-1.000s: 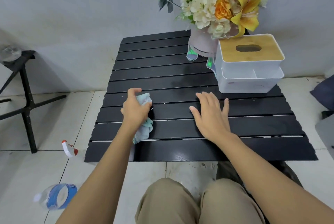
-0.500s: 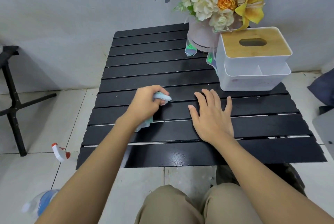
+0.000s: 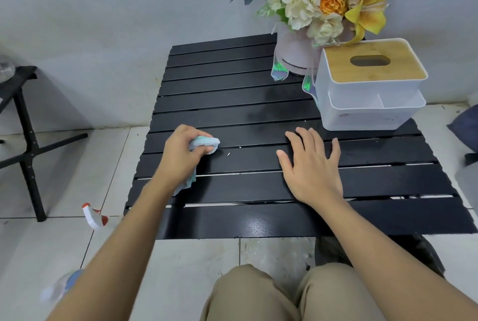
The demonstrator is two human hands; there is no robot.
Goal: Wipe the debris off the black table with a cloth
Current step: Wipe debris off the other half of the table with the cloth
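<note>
Since a moment ago the left hand point(image 3: 181, 155) has swept the bunched pale-blue cloth point(image 3: 205, 143) rightward across the slatted black table point(image 3: 232, 103), fingers curled tight around it. The right hand point(image 3: 310, 168) lies flat, fingers spread, bracing. Mid-wipe; next, I judge, the white speck point(image 3: 228, 154) just beside the cloth needs catching.

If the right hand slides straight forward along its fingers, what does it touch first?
Most likely the white tissue box. The right hand lies flat on the black table, fingers pointing away and slightly right; only bare slats lie between. Exact alignment is uncertain.
</note>
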